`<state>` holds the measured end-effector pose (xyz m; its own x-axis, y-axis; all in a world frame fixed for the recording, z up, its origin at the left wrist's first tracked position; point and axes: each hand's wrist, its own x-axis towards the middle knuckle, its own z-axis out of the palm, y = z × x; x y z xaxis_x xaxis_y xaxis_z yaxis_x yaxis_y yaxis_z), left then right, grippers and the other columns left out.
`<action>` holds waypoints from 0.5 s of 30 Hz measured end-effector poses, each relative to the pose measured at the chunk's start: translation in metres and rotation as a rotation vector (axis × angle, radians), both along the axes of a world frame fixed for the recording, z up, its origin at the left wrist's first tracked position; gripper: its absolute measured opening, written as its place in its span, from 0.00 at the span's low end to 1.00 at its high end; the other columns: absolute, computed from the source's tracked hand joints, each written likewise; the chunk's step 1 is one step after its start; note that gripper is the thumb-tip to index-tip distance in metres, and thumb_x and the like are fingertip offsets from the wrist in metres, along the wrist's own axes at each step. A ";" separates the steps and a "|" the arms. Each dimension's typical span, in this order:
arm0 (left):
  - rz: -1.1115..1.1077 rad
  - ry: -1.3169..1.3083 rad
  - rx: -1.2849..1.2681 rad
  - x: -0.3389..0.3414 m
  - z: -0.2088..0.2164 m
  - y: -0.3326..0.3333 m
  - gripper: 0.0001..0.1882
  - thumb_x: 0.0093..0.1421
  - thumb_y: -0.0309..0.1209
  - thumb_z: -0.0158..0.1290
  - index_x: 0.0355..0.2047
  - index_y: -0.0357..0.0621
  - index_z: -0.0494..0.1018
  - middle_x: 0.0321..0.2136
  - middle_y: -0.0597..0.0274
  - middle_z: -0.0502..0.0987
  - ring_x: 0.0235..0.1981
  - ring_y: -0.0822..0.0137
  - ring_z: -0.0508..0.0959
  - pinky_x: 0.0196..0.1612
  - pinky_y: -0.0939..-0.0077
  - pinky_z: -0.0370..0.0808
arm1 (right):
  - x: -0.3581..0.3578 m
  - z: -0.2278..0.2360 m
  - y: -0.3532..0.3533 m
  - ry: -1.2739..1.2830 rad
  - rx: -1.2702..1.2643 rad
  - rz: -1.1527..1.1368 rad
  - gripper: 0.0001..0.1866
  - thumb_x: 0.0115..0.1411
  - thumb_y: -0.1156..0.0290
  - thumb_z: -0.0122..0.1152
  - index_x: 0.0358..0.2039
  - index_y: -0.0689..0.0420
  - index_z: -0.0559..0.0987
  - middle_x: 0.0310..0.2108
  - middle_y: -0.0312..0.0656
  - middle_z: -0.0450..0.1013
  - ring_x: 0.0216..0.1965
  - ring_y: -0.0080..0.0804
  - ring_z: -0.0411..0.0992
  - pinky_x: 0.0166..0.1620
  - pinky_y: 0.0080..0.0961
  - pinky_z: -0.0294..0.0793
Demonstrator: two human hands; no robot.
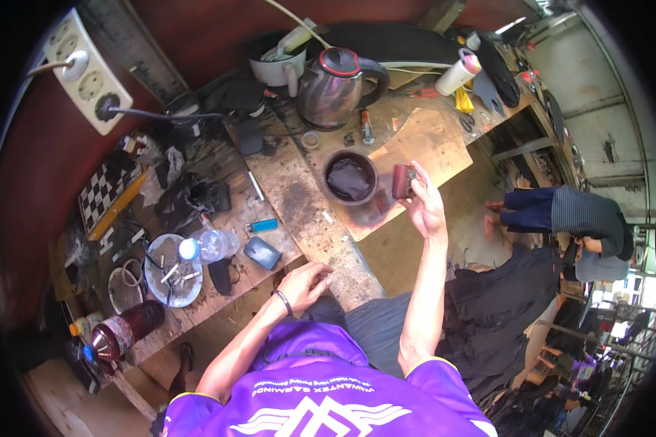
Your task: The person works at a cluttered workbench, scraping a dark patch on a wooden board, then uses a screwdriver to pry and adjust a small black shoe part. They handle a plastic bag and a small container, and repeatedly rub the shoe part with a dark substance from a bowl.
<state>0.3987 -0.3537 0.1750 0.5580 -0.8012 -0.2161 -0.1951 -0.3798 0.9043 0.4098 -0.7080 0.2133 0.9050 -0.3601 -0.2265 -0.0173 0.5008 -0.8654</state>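
My right hand point(425, 204) is raised over the right edge of the bench, its fingers closed on a small dark red block-shaped object point(402, 181). Just left of that object stands a round dark bowl point(350, 178) with dark, glossy contents. My left hand point(304, 287) hangs loosely by the front edge of the bench, fingers slightly bent and nothing seen in them. Close to it on the wood lie a dark rounded case point(262, 253) and a teal lighter point(262, 226).
A steel kettle point(332, 91) stands behind the bowl, near a box cutter point(366, 127). Leftward are a clear bottle point(215, 246), an ashtray plate point(173, 271) with cigarette butts and a dark red drink bottle point(127, 331). Dark cloth point(499, 306) and a bending person point(587, 222) are at right.
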 end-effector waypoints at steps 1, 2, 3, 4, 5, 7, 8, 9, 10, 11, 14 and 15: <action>0.000 -0.002 0.023 -0.001 0.000 0.001 0.18 0.68 0.39 0.53 0.52 0.41 0.76 0.44 0.49 0.80 0.46 0.52 0.82 0.50 0.59 0.79 | 0.011 -0.003 0.007 0.088 -0.203 -0.024 0.32 0.65 0.65 0.67 0.66 0.61 0.68 0.49 0.41 0.77 0.51 0.31 0.75 0.54 0.33 0.78; -0.010 -0.002 0.040 -0.002 0.001 0.002 0.18 0.68 0.39 0.53 0.52 0.41 0.76 0.44 0.49 0.80 0.47 0.52 0.82 0.51 0.59 0.79 | 0.024 -0.005 0.012 0.103 -0.455 0.045 0.30 0.64 0.65 0.69 0.63 0.61 0.71 0.47 0.43 0.78 0.50 0.33 0.76 0.53 0.33 0.79; -0.017 0.001 0.046 -0.002 0.002 0.002 0.18 0.68 0.40 0.53 0.52 0.41 0.76 0.45 0.49 0.80 0.47 0.51 0.82 0.51 0.58 0.79 | 0.038 -0.008 0.018 0.148 -0.707 0.095 0.28 0.63 0.64 0.70 0.61 0.60 0.74 0.46 0.45 0.79 0.49 0.35 0.77 0.52 0.34 0.79; -0.026 -0.002 0.056 -0.003 0.002 0.002 0.18 0.68 0.40 0.53 0.52 0.41 0.76 0.45 0.48 0.80 0.47 0.51 0.82 0.51 0.58 0.79 | 0.048 -0.011 0.023 0.260 -0.954 0.123 0.27 0.61 0.64 0.71 0.58 0.60 0.77 0.44 0.46 0.80 0.48 0.37 0.78 0.51 0.34 0.79; -0.031 -0.003 0.054 -0.003 0.003 0.002 0.18 0.68 0.40 0.53 0.52 0.41 0.76 0.44 0.48 0.80 0.48 0.51 0.82 0.51 0.58 0.78 | 0.055 -0.014 0.031 0.239 -1.216 0.167 0.24 0.59 0.64 0.73 0.53 0.60 0.79 0.42 0.48 0.80 0.47 0.40 0.78 0.51 0.35 0.79; -0.040 0.001 0.056 -0.004 0.003 0.001 0.18 0.68 0.40 0.53 0.52 0.41 0.75 0.44 0.49 0.80 0.48 0.51 0.82 0.52 0.58 0.78 | 0.070 -0.019 0.047 0.209 -1.567 0.213 0.22 0.52 0.66 0.74 0.48 0.58 0.83 0.41 0.51 0.81 0.44 0.48 0.76 0.50 0.39 0.78; -0.042 0.006 0.062 -0.004 0.003 0.002 0.18 0.68 0.40 0.53 0.52 0.41 0.75 0.44 0.49 0.80 0.48 0.51 0.81 0.52 0.58 0.78 | 0.073 -0.020 0.054 0.214 -1.626 0.266 0.22 0.52 0.66 0.73 0.48 0.57 0.82 0.41 0.47 0.80 0.46 0.49 0.74 0.50 0.42 0.75; -0.044 0.010 0.056 -0.005 0.002 0.002 0.18 0.68 0.40 0.53 0.52 0.42 0.75 0.44 0.49 0.80 0.49 0.50 0.81 0.52 0.58 0.78 | 0.076 -0.020 0.060 0.267 -1.691 0.301 0.23 0.51 0.66 0.73 0.48 0.56 0.81 0.43 0.45 0.80 0.48 0.48 0.73 0.51 0.43 0.72; -0.030 0.003 0.066 -0.006 0.002 0.003 0.18 0.68 0.40 0.53 0.52 0.42 0.75 0.44 0.49 0.80 0.49 0.50 0.81 0.53 0.58 0.78 | 0.078 -0.020 0.066 0.322 -1.738 0.362 0.23 0.50 0.67 0.73 0.48 0.54 0.81 0.44 0.42 0.80 0.51 0.46 0.72 0.52 0.45 0.69; -0.018 0.000 0.068 -0.006 0.001 0.004 0.19 0.68 0.40 0.53 0.52 0.42 0.75 0.44 0.49 0.79 0.49 0.50 0.81 0.53 0.57 0.78 | 0.079 -0.020 0.070 0.332 -1.775 0.363 0.23 0.50 0.67 0.73 0.48 0.54 0.80 0.44 0.42 0.80 0.52 0.46 0.71 0.52 0.46 0.69; 0.010 0.021 0.053 -0.008 -0.001 0.008 0.19 0.68 0.40 0.53 0.53 0.42 0.75 0.45 0.49 0.79 0.49 0.50 0.81 0.53 0.57 0.77 | 0.081 -0.018 0.075 0.365 -1.830 0.421 0.23 0.51 0.66 0.73 0.48 0.53 0.79 0.45 0.41 0.79 0.54 0.46 0.70 0.53 0.47 0.68; 0.002 0.044 0.059 -0.008 -0.001 0.008 0.19 0.68 0.41 0.53 0.53 0.42 0.75 0.45 0.49 0.79 0.49 0.50 0.80 0.54 0.57 0.77 | 0.083 -0.018 0.074 0.352 -1.834 0.432 0.23 0.51 0.66 0.73 0.48 0.53 0.79 0.45 0.41 0.79 0.54 0.46 0.69 0.53 0.48 0.68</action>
<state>0.3905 -0.3454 0.1741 0.5490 -0.7850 -0.2871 -0.1549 -0.4331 0.8880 0.4932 -0.6342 0.1953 0.9899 -0.1318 -0.0520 -0.1391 -0.9737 -0.1806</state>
